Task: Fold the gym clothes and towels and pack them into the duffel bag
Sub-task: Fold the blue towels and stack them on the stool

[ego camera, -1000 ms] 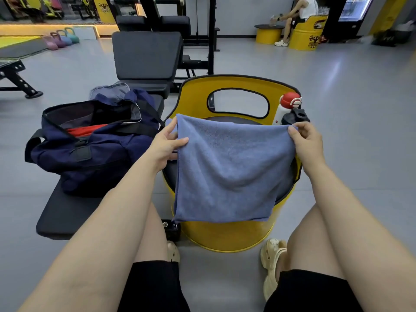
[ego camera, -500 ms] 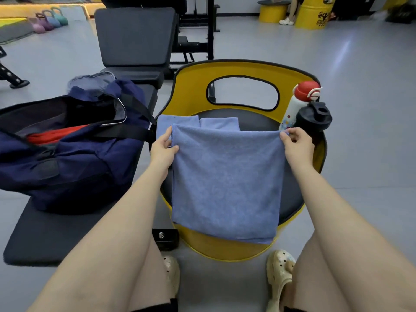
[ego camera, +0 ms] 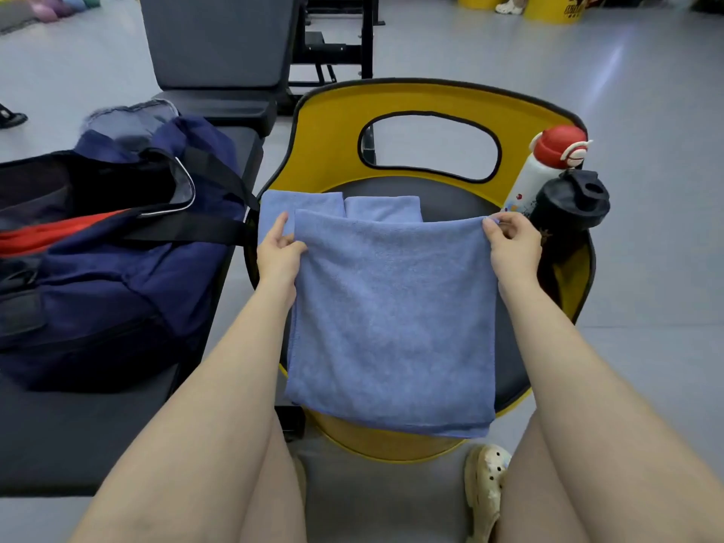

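Head view: blue towel (ego camera: 391, 319) spread over the yellow barrel seat (ego camera: 325, 115), its near edge hanging past the seat rim at 6 o'clock. Left hand (ego camera: 279, 254) and right hand (ego camera: 511, 244), well apart, each pinch a far corner. Two folded towels (ego camera: 341, 207) lie behind at 12 o'clock. Open duffel bag (ego camera: 117, 268) on the bench at 9 o'clock; two bottles (ego camera: 556, 190) crowd the rim at 2 o'clock. Bare floor (ego camera: 646, 92) lies beyond.

Plain blue towel (ego camera: 391, 319), navy duffel bag (ego camera: 117, 276) showing red inside, yellow chair (ego camera: 325, 111), red-capped white bottle (ego camera: 536, 170).
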`<state>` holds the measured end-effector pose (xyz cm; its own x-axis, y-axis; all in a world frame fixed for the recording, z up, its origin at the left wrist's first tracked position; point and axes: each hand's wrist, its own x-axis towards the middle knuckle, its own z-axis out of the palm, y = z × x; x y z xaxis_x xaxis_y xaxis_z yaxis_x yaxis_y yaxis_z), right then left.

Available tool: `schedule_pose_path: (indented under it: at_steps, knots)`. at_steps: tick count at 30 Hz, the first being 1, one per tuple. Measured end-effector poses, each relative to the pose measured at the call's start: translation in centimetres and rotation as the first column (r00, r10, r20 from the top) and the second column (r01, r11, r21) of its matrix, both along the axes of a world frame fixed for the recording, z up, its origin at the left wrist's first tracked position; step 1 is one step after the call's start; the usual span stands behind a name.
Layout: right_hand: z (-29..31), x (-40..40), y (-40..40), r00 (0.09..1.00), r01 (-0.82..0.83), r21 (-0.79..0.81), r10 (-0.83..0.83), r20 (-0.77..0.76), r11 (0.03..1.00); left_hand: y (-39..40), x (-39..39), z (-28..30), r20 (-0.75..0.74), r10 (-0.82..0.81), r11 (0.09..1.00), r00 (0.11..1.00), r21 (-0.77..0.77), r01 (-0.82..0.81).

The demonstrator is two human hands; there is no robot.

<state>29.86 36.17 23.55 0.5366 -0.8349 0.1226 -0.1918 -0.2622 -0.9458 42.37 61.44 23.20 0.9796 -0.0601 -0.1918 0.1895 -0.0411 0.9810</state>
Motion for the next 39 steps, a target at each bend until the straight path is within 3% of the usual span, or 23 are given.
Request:
schedule_pose_path:
  at_steps: [4,14,21,28,33,39]
  knots:
    - [0.3,-0.8,-0.1,1.0,-0.025,0.021,0.025,0.005,0.999,0.7,0.0,0.2,-0.041,-0.027,0.999,0.999,0.03,0.028]
    - [0.9,-5.6,1.1,0.969,-0.24,-0.031,0.238,-0.064,0.97,4.3,-2.8,-0.1,0.03,-0.072,0.985,0.997,0.156,0.066]
    - [1.5,-10.0,1.9,0.896,-0.387,-0.01,0.374,-0.241,0.922,7.1,-5.5,-0.5,0.002,-0.178,0.944,0.984,0.283,0.17]
    - [-1.0,-13.9,4.9,0.916,-0.316,-0.007,0.303,-0.263,0.949,8.4,-10.1,-2.4,-0.121,-0.113,0.988,0.986,0.09,0.124]
    - [-2.0,-16.1,5.5,0.883,-0.374,-0.009,0.353,-0.308,0.928,9.5,-11.5,-4.4,-0.159,-0.143,0.986,0.977,0.061,0.154]
    - [-3.4,-17.4,5.8,0.744,-0.526,-0.009,0.455,-0.49,0.85,10.3,-11.8,-5.6,-0.274,-0.187,0.973,0.944,0.079,0.215]
